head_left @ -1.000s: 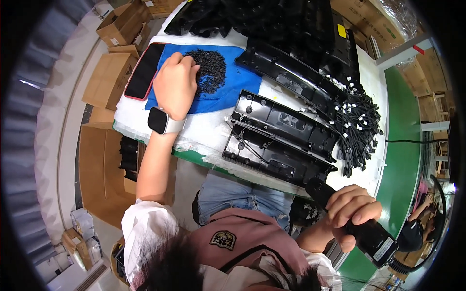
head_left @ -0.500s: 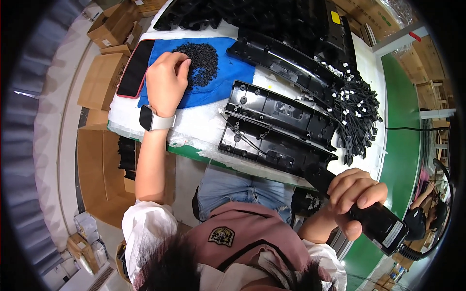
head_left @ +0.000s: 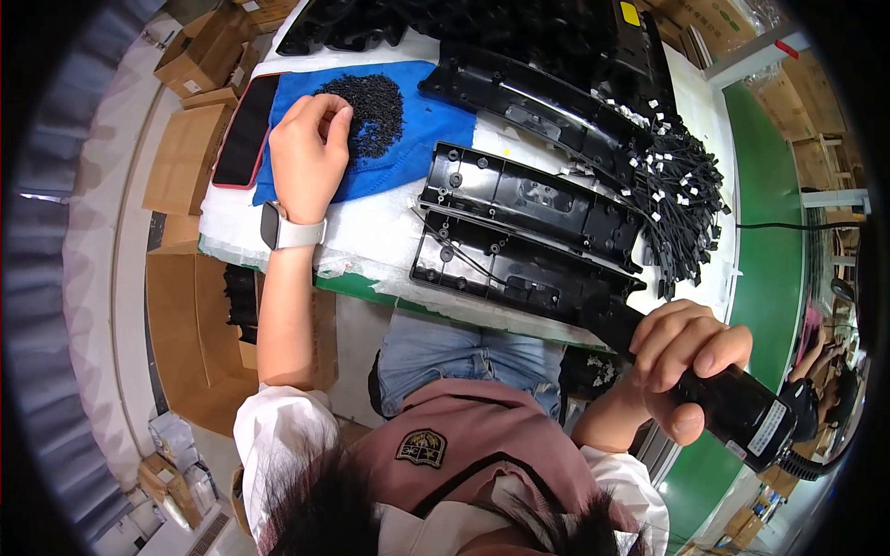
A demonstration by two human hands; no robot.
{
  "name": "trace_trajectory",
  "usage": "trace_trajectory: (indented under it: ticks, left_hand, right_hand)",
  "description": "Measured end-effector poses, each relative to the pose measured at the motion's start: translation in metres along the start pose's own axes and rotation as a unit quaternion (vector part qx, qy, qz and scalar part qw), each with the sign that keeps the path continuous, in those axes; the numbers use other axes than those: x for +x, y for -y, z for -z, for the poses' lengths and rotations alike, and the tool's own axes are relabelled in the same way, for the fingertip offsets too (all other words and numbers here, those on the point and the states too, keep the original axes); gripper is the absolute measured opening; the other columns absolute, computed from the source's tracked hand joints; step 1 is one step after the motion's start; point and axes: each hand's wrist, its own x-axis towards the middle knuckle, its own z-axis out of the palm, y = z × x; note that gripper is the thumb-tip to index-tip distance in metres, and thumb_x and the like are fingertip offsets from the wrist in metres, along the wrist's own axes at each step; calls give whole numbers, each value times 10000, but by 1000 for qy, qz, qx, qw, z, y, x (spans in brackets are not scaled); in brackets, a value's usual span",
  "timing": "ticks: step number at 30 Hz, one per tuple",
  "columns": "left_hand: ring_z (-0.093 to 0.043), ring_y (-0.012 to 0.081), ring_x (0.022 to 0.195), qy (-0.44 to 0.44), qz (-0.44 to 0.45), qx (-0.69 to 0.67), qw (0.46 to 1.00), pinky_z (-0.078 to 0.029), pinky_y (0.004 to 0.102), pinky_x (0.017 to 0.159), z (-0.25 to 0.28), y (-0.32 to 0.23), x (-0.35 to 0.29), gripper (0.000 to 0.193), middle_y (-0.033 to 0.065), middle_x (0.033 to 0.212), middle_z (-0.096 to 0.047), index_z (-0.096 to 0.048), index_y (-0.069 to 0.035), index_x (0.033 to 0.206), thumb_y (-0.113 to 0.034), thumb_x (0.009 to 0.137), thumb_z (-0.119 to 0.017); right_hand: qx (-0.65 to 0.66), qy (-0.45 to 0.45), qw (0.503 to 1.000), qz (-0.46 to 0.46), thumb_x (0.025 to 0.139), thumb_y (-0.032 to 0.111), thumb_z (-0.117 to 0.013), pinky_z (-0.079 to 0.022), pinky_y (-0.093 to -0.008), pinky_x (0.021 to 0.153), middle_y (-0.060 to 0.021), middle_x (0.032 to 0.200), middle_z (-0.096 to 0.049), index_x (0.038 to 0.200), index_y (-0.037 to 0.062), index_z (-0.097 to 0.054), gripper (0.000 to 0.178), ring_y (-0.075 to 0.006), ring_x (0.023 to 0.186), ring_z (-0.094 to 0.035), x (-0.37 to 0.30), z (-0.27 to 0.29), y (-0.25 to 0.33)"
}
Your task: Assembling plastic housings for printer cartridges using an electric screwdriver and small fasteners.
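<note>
My left hand (head_left: 307,157) is at the near left edge of a pile of small black screws (head_left: 375,111), heaped on a blue cloth (head_left: 422,125). Its thumb and fingertips are pinched together; whatever is between them is hidden. My right hand (head_left: 691,361) is wrapped round a black corded electric screwdriver (head_left: 742,412), beyond the table's near edge at the right. The tool's front end overlaps the right end of the nearest black plastic housing (head_left: 464,264), which has a thin black cable lying in it. A second housing (head_left: 538,199) lies just behind it.
Another long black housing (head_left: 533,107) lies farther back. A bundle of black cables with white connectors (head_left: 681,204) is at the right. A red-edged phone (head_left: 246,139) lies beside the cloth. Black parts (head_left: 519,28) fill the far side; an open carton (head_left: 190,324) stands left of the table.
The whole view has shifted a little, carrying the table and its parts slightly left and up. My right hand and the electric screwdriver are slightly farther right. My left hand stays pinched by the screws.
</note>
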Motion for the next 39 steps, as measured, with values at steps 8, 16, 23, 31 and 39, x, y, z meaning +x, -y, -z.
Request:
trace_trajectory:
  ticks: [8,16,23,31,39]
  left_hand:
    - [-617,75,680,200,161,-411,875,-469,176,609,6,-87,-38,133,71,871,-694,-716,11,956,-5,864,-621]
    - [-602,109,695,316,25,-456,832,-470,216,632,5,-113,-60,159,41,832,-658,-714,-23,871,44,728,-727]
    - [-637,174,694,329,-16,-431,840,-494,270,598,7,-123,-63,142,71,777,-650,-710,5,819,51,685,-723]
    - [-629,190,651,344,-39,-413,843,-493,268,588,5,-120,-65,132,72,744,-636,-693,4,789,41,666,-728]
    - [-623,180,654,354,-6,-402,845,-486,271,590,6,-123,-73,114,63,742,-636,-688,-11,770,26,671,-730]
  right_hand:
    - [75,-22,995,62,814,342,-761,-476,-270,471,-6,679,-604,1023,106,-460,437,-133,497,-580,12,-3,-3]
    - [198,-146,961,125,748,183,-756,-444,-216,478,49,538,-547,887,82,-539,277,-52,402,-512,18,-18,4]
    - [212,-108,965,114,755,176,-751,-463,-229,473,37,549,-562,897,74,-535,278,-57,404,-525,10,-12,2]
    - [213,-75,967,120,772,189,-745,-480,-227,462,27,556,-565,896,75,-521,281,-66,413,-539,6,-11,0]
    - [205,-63,972,99,778,187,-739,-488,-229,471,26,554,-561,893,69,-516,277,-70,414,-539,2,-15,-4]
